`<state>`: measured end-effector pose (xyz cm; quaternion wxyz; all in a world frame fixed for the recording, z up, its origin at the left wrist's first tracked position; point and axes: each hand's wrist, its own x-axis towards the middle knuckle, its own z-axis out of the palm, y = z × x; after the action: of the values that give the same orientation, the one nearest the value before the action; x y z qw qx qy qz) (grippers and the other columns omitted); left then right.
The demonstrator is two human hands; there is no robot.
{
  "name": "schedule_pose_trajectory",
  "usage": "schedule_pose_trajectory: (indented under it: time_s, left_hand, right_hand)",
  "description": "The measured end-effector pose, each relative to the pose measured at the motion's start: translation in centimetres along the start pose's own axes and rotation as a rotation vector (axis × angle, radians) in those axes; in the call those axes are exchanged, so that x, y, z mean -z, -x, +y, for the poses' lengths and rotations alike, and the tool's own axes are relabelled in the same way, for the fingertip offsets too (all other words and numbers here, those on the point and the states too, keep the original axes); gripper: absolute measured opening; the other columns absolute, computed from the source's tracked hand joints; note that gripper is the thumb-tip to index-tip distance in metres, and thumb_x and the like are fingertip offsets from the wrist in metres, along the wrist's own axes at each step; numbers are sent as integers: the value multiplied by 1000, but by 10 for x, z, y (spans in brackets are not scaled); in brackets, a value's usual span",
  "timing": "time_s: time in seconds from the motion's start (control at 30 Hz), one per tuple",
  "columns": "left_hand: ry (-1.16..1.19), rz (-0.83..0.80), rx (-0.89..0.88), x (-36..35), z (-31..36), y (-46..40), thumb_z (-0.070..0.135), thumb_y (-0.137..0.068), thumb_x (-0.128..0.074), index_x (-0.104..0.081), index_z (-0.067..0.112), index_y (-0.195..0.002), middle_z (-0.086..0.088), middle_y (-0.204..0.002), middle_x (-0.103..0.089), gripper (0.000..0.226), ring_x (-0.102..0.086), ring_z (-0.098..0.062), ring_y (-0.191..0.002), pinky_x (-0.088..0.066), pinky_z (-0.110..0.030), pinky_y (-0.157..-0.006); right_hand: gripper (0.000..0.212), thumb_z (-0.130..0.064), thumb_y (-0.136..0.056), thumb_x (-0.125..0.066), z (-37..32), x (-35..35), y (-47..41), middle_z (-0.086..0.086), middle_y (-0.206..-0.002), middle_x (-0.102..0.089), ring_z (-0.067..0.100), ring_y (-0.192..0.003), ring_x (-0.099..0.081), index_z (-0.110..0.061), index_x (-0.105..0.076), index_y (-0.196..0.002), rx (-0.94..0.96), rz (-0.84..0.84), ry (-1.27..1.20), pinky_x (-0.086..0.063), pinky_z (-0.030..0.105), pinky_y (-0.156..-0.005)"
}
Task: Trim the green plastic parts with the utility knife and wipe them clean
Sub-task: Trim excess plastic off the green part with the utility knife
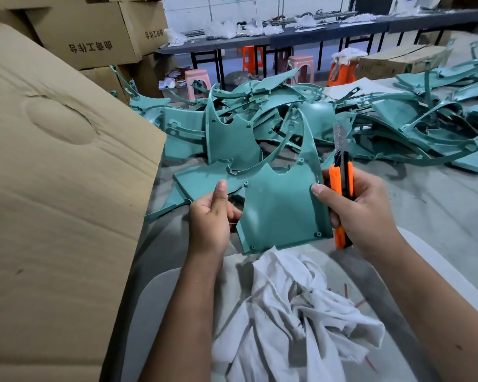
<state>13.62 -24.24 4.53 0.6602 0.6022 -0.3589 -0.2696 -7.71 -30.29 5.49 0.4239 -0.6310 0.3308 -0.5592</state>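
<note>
I hold one green plastic part (282, 210) upright in front of me, its two curved arms pointing away. My left hand (211, 216) pinches its left edge, thumb up. My right hand (362, 213) grips the orange utility knife (342, 186), blade out and pointing up, while its thumb presses the part's right edge. A crumpled white cloth (295, 312) lies on my lap just below the part. A large pile of green parts (329, 119) covers the grey surface beyond.
A big cardboard box flap (53, 188) rises close on my left, with stacked cartons (94, 31) behind it. Farther back stand a long dark table (287, 37) and pink and orange stools (301, 64).
</note>
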Motion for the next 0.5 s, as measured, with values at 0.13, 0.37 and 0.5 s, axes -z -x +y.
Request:
schedule_pose_trajectory:
  time_s: [0.13, 0.37, 0.5]
  left_hand:
    - [178, -186, 72, -1, 8, 3, 31, -102, -54, -73, 14, -103, -10, -108, -76, 26, -71, -26, -104, -56, -49, -92]
    - [152, -275, -97, -8, 4, 9, 15, -93, -71, -74, 13, -106, -2, -108, -78, 14, -72, -21, -105, -57, -34, -92]
    - [191, -75, -60, 5, 4, -2, 27, -85, -73, -79, 14, -95, -5, -102, -79, 18, -73, -25, -101, -58, -41, -92]
  right_hand:
    - [25, -25, -87, -76, -1, -3, 2, 6, -55, -46, 18, -41, -45, -6, -61, -92, 34, 7, 8, -42, 28, -41]
    - [28, -41, -100, -63, -6, -7, 3, 20, -65, -50, 22, -48, -45, -15, -65, -91, 76, -15, 39, -38, 32, -44]
    - [54, -54, -104, -44, -7, 4, 1, 4, -56, -50, 18, -48, -47, -12, -62, -75, 263, -125, 381, -36, 33, -46]
